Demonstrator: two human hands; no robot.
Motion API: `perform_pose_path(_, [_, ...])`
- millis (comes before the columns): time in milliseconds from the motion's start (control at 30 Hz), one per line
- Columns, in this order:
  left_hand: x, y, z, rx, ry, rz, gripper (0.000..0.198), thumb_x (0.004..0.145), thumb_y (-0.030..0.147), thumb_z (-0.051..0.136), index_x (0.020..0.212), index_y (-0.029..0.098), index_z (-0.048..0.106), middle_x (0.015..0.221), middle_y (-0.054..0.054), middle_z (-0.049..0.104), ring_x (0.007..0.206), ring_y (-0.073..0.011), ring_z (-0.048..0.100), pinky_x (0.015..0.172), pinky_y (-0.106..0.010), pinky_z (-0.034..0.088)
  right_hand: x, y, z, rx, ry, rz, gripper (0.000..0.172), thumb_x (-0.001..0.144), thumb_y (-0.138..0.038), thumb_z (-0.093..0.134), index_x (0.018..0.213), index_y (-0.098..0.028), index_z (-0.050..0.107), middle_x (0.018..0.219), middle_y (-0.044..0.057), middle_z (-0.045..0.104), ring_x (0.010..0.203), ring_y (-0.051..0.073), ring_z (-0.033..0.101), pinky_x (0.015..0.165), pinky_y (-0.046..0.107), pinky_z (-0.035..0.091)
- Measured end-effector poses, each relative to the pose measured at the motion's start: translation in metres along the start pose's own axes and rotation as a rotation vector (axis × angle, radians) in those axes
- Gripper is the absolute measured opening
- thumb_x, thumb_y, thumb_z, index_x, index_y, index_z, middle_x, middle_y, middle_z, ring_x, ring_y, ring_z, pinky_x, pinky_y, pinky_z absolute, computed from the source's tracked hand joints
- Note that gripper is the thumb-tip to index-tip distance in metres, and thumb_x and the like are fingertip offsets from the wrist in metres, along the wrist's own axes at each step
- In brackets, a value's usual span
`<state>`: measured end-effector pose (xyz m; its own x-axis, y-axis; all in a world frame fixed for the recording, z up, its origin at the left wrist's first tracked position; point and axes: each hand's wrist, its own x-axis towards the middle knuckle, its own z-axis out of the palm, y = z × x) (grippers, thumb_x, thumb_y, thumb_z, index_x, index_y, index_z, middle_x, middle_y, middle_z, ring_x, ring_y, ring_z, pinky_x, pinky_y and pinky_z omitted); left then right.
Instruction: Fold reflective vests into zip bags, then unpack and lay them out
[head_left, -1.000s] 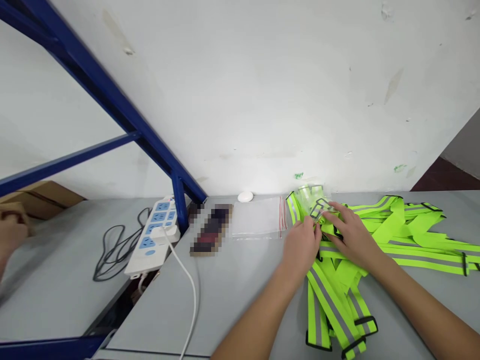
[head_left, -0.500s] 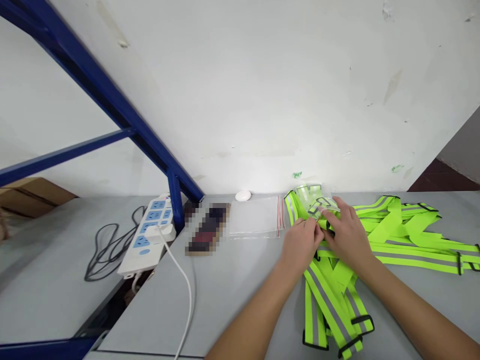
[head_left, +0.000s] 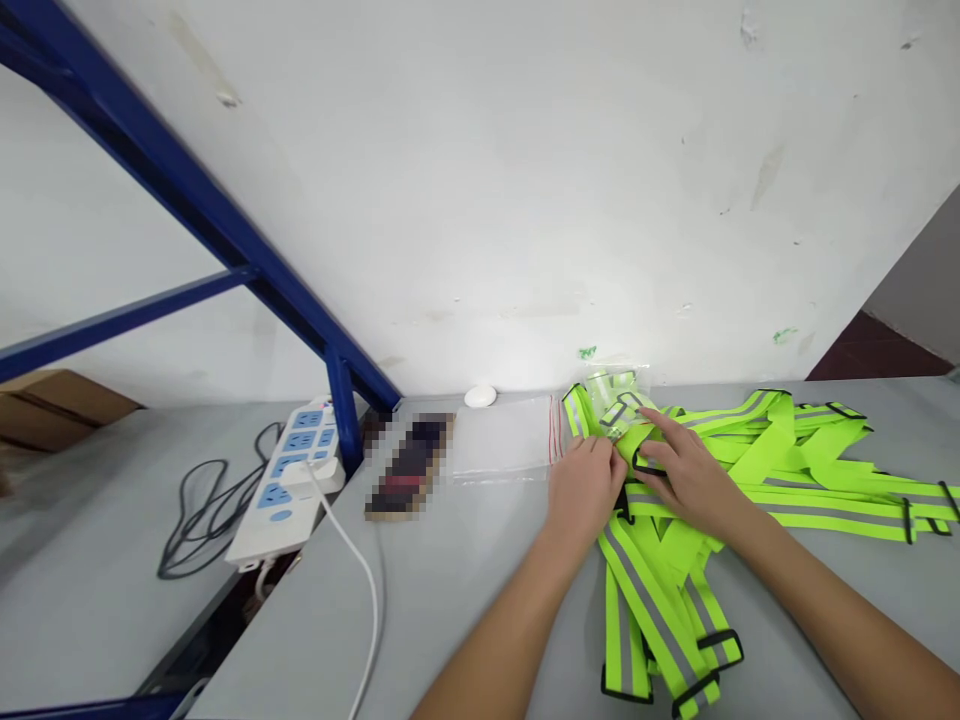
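Observation:
Neon yellow-green straps (head_left: 652, 590) with grey reflective stripes and black buckles lie in a crossed pile on the grey table. My left hand (head_left: 587, 485) is closed on the near edge of a clear plastic bag (head_left: 619, 400) that has strap pieces inside. On the right, my right hand (head_left: 686, 470) has its fingers apart over a strap fold beside a black buckle, its index finger reaching to the bag. Flat zip bags (head_left: 502, 437) with red seal lines lie left of my left hand.
A white oval object (head_left: 480, 396) rests by the wall. Further left are a pixelated flat object (head_left: 411, 468), a white power strip (head_left: 281, 495) with cables, a blue metal frame (head_left: 341, 405) and cardboard boxes (head_left: 64, 405).
My right hand has spread its fingers and moved slightly apart from my left hand, baring a black buckle. The whole view has shifted slightly.

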<state>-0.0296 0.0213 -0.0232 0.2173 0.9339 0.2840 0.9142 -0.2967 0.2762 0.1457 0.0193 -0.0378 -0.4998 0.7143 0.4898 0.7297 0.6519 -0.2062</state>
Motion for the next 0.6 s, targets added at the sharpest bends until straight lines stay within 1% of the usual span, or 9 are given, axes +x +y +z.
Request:
perform_pose_path(100, [0.000,-0.001,0.001,-0.064,0.043,0.042,0.019,0.087,0.016,0.052,0.068,0.020,0.053,0.071,-0.001,0.062,0.076,-0.0192,0.057,0.061,-0.029,0.038,0.001,-0.003,-0.003,-0.020,-0.003,-0.021,0.015,0.094,-0.030,0.051,0.104,-0.020,0.053,0.151,0.019,0.032,0.134,0.034,0.040,0.097,0.051,0.046])
perform_pose_path(167, [-0.001,-0.001,0.002,-0.108,0.084,0.092,0.021,0.087,0.015,0.052,0.066,0.020,0.051,0.069,-0.001,0.060,0.074,-0.0185,0.055,0.061,-0.029,0.039,0.002,-0.002,-0.002,0.001,-0.002,-0.021,0.014,0.093,-0.030,0.052,0.099,-0.018,0.056,0.152,0.020,0.030,0.135,0.034,0.039,0.098,0.050,0.046])
perform_pose_path(233, [-0.002,0.000,0.003,-0.134,0.130,0.155,0.022,0.087,0.014,0.050,0.065,0.020,0.049,0.067,-0.001,0.059,0.072,-0.0182,0.054,0.061,-0.029,0.039,0.002,0.000,0.001,0.027,0.023,-0.009,0.011,0.093,-0.026,0.050,0.091,-0.018,0.058,0.150,0.019,0.034,0.133,0.032,0.042,0.097,0.048,0.048])
perform_pose_path(333, [-0.002,0.001,0.004,-0.142,0.179,0.224,0.022,0.086,0.013,0.049,0.065,0.020,0.049,0.067,-0.001,0.058,0.070,-0.0180,0.053,0.061,-0.029,0.039,0.005,0.000,0.007,-0.013,0.102,0.033,0.014,0.094,-0.019,0.046,0.089,-0.018,0.059,0.137,0.019,0.049,0.122,0.029,0.053,0.091,0.045,0.053])
perform_pose_path(433, [-0.002,0.002,0.003,-0.143,0.215,0.225,0.022,0.085,0.013,0.049,0.064,0.020,0.048,0.065,-0.001,0.057,0.068,-0.0175,0.052,0.060,-0.029,0.039,0.010,-0.005,0.009,-0.125,0.147,0.079,0.013,0.093,-0.021,0.048,0.086,-0.017,0.060,0.126,0.019,0.056,0.110,0.031,0.058,0.081,0.044,0.055])
perform_pose_path(533, [-0.002,0.001,0.001,-0.138,0.257,0.200,0.023,0.084,0.013,0.050,0.062,0.020,0.046,0.063,0.000,0.056,0.067,-0.0172,0.052,0.057,-0.028,0.037,0.012,-0.011,0.007,-0.171,0.163,0.099,0.014,0.093,-0.023,0.050,0.084,-0.018,0.059,0.124,0.017,0.058,0.103,0.029,0.061,0.072,0.038,0.054])
perform_pose_path(600, [-0.002,0.001,0.000,-0.129,0.281,0.186,0.023,0.082,0.012,0.051,0.061,0.021,0.046,0.060,0.000,0.054,0.066,-0.0173,0.051,0.055,-0.028,0.035,0.012,-0.012,0.005,-0.176,0.210,0.106,0.011,0.093,-0.022,0.050,0.089,-0.018,0.059,0.123,0.016,0.058,0.096,0.025,0.063,0.067,0.033,0.052])
